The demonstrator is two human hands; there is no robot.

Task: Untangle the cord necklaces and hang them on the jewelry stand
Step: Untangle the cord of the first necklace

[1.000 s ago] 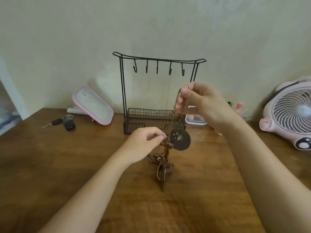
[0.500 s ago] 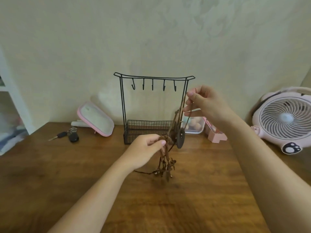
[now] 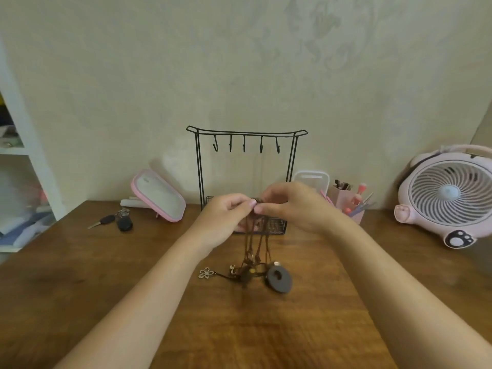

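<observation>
Head view: above a wooden tabletop (image 3: 106,275), the left grip (image 3: 229,211) and the right grip (image 3: 290,206) meet fingertip to fingertip. Both pinch the top of a bunch of brown cord necklaces (image 3: 255,241) just in front of the black wire jewelry stand (image 3: 247,133). The cords hang straight down. A dark disc pendant (image 3: 279,279) and a silver flower charm (image 3: 205,272) rest on the wood. Keys (image 3: 117,222) lie to the left beside a tilted pink-rimmed mirror (image 3: 159,195); a pink fan (image 3: 450,195) stands far right.

Pale patterned wall (image 3: 159,75) behind wooden table (image 3: 80,275), white shelf (image 3: 24,145) left
</observation>
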